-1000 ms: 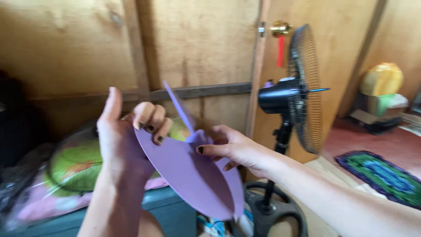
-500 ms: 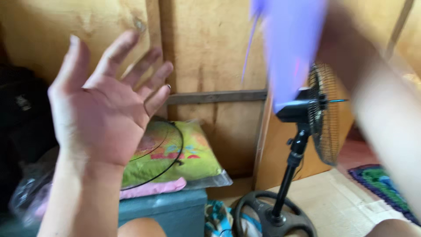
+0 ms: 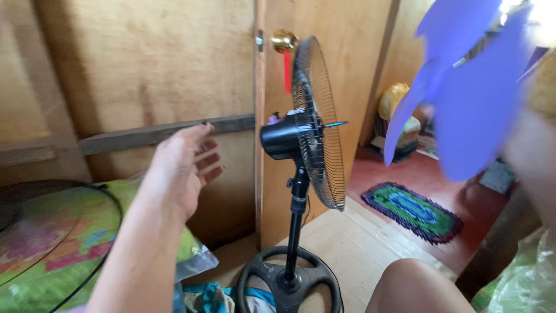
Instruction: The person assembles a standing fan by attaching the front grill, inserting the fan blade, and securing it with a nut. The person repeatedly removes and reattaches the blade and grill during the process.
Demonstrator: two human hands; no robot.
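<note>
Pale plank floor [image 3: 359,243] under black fan base [image 3: 289,284], with green-blue rug [image 3: 412,211] beyond

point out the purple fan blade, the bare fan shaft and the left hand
purple fan blade [image 3: 472,110], head view, broad face of the big lobe
fan shaft [image 3: 336,123], head view, thin rod sticking out past the rear grille
left hand [image 3: 176,168], head view, palm
</note>
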